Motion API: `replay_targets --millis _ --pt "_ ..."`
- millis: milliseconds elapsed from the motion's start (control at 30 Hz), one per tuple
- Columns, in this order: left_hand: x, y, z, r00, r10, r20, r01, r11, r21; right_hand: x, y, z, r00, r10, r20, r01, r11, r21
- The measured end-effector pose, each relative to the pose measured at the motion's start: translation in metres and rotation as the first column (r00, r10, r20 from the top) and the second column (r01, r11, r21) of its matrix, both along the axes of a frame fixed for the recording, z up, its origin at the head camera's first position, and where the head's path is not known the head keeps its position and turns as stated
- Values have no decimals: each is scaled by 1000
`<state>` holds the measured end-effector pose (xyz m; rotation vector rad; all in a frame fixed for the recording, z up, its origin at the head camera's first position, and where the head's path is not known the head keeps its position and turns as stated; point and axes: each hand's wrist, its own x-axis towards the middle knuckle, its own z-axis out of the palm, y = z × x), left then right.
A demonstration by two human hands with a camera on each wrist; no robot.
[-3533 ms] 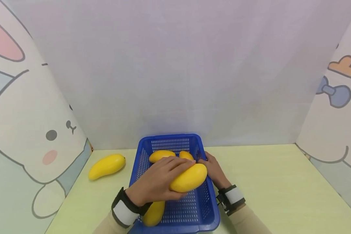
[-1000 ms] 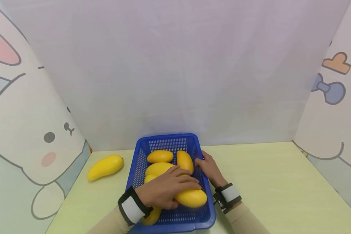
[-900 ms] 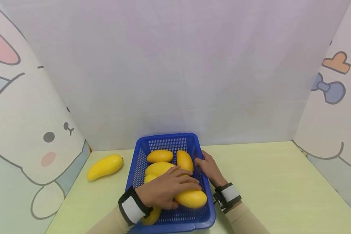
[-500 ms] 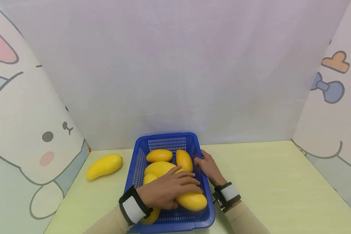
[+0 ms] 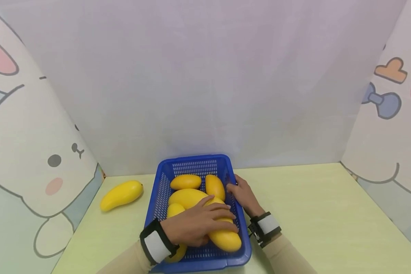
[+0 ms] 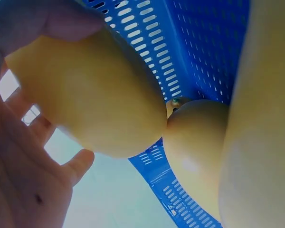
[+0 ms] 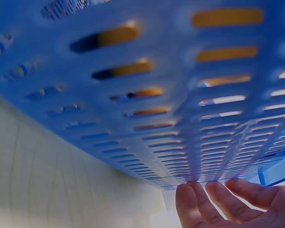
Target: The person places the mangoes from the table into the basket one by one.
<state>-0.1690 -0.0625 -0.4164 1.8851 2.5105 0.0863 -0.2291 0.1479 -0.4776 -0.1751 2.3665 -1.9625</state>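
Inside the blue plastic basket (image 5: pixel 196 264), my left hand (image 5: pixel 196 224) holds a yellow mango (image 5: pixel 225 240) near the right wall. In the left wrist view the thumb (image 6: pixel 69 19) lies across this mango (image 6: pixel 92 95), and the other fingers spread behind it. More mangoes lie around it: two small orange-yellow ones, one back left (image 5: pixel 185 182) and one back right (image 5: pixel 214 187), a larger one (image 5: pixel 185 197) behind the hand, and one partly hidden under the left wrist. My right hand (image 5: pixel 244 196) grips the basket's right rim, thumb inside, fingertips against the outer wall.
A long yellow mango (image 5: pixel 121 196) lies on the pale green table (image 5: pixel 311 220) left of the basket. A pale curtain-like backdrop (image 5: pixel 209 83) rises behind the table, with cartoon-printed panels at both sides.
The left hand has lowered its mango from above the basket into it; lately the mango's near end has swung slightly toward the front. The right hand stays on the rim.
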Motion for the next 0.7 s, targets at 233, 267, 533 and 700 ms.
replay_targets --millis 233,267,533,700 --pt "1 1 -2 1000 -13 -5 13 1000 -25 -2 -1 -2 1000 -8 9 8 1000 -4" --pt "1 1 -2 1000 -15 -3 15 1000 -27 -2 -1 -2 1000 -10 11 10 1000 -4" --pt "1 0 -2 999 -31 8 31 999 -40 -3 -2 -2 1000 -18 16 18 1000 6" --pt "1 1 -5 999 -37 11 37 998 -42 -2 -1 -1 1000 -17 22 16 1000 5"
